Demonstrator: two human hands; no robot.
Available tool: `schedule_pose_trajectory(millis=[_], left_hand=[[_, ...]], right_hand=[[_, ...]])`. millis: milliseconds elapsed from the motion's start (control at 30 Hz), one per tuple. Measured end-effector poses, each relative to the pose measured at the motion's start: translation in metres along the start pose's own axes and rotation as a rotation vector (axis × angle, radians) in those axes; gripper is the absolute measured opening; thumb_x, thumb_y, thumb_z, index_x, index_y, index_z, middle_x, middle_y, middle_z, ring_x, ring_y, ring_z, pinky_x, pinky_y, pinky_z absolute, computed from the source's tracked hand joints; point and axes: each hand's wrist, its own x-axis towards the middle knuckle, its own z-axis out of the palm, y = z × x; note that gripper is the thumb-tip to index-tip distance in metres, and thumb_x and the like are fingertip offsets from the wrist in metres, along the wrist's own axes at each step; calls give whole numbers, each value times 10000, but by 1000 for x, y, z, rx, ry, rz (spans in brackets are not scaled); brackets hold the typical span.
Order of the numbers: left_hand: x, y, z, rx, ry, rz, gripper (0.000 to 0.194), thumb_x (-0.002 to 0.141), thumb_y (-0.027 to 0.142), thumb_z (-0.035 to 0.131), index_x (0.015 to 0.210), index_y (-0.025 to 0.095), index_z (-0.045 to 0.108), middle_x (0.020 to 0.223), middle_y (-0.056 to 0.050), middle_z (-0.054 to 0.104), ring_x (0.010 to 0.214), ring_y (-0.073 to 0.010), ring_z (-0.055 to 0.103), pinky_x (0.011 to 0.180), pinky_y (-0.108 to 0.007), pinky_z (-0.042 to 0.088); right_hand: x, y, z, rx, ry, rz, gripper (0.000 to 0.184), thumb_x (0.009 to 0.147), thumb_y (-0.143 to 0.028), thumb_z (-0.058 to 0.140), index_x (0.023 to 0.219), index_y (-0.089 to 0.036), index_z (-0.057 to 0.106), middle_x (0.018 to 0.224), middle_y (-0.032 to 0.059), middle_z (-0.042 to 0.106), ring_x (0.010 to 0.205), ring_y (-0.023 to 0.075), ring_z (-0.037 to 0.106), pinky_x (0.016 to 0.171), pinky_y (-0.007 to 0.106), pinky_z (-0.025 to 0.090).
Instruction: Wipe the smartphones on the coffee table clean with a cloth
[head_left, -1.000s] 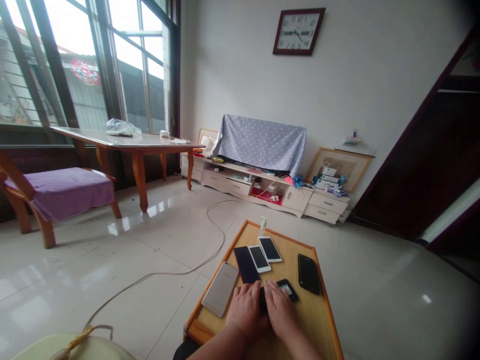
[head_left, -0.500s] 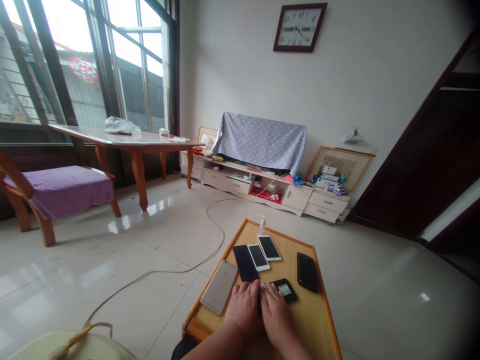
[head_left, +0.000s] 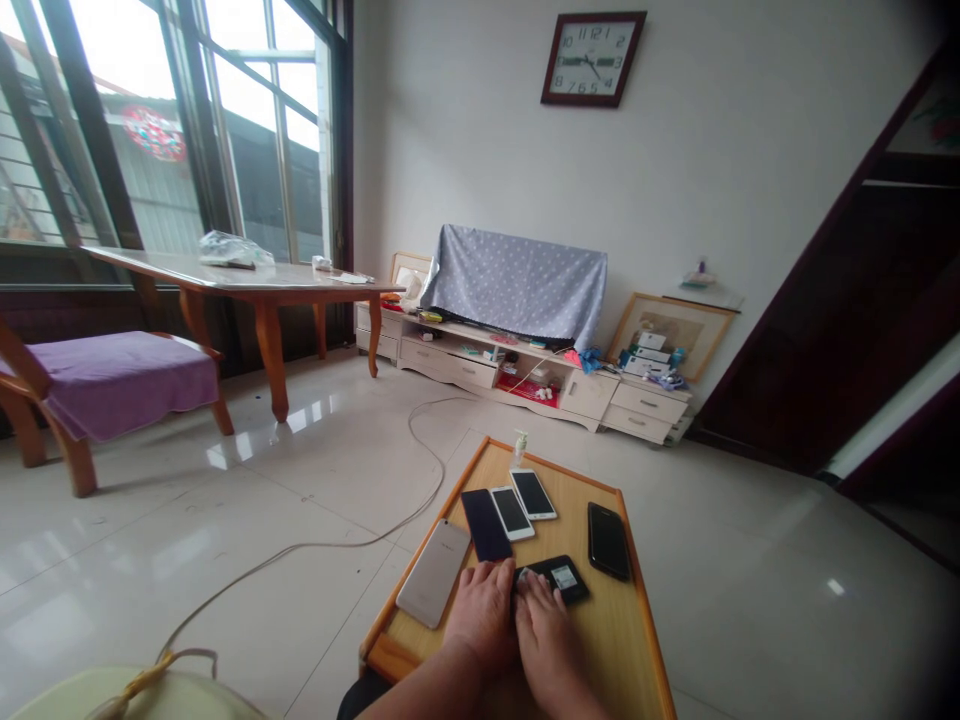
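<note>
My left hand (head_left: 480, 612) rests low on the small wooden table, fingers bent and pressed together at the left end of a black phone (head_left: 574, 591). A white label shows on that phone's back. Over the same end lies my right hand (head_left: 546, 625), fingers closed round a small whitish wipe (head_left: 523, 575) against the phone. The hands nearly touch and hide part of the phone. Just left of them is a gold phone (head_left: 433, 575), face down. Beyond my fingertips lie a dark blue flat phone or case (head_left: 486, 526) and two white phones, one nearer (head_left: 513, 514), one farther (head_left: 533, 493).
Another black phone (head_left: 608, 541) lies by the right rim of the wooden table (head_left: 628, 640). A clear pump bottle (head_left: 518, 451) stands at its far corner. A cable (head_left: 330, 545) runs over the floor at left. A low cabinet (head_left: 454, 368) lines the wall.
The whole view has shifted slightly. My right fingers have spread a little and moved slightly on the black phone, showing more of the whitish wipe. My left hand stays at the phone.
</note>
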Motion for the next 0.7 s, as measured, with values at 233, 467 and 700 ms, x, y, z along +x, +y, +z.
schedule_pose_trajectory(millis=[233, 467, 700], left_hand=[[-1, 2, 2, 2, 12, -3, 774, 724, 482, 574, 1449, 223, 485, 1397, -81, 614, 1297, -329, 470, 1132, -460, 300], [-3, 3, 0, 23, 15, 5, 644, 810, 469, 511, 1413, 242, 504, 1414, -75, 602, 1310, -294, 472, 1126, -439, 301], [-3, 4, 0, 34, 22, 12, 616, 804, 476, 527, 1374, 243, 526, 1361, -81, 630, 1279, -307, 493, 1100, -454, 328]], right_hand=[[15, 34, -21, -59, 81, 151, 556, 1042, -398, 247, 1412, -172, 595, 1534, 99, 499, 1486, 263, 357, 1237, 499, 246], [-2, 6, -5, -53, 54, 112, 563, 1040, -393, 260, 1430, -135, 573, 1556, 108, 467, 1497, 271, 332, 1242, 459, 247], [-14, 14, -7, 20, 60, 82, 573, 1043, -422, 243, 1435, -163, 572, 1547, 85, 482, 1490, 268, 349, 1246, 489, 235]])
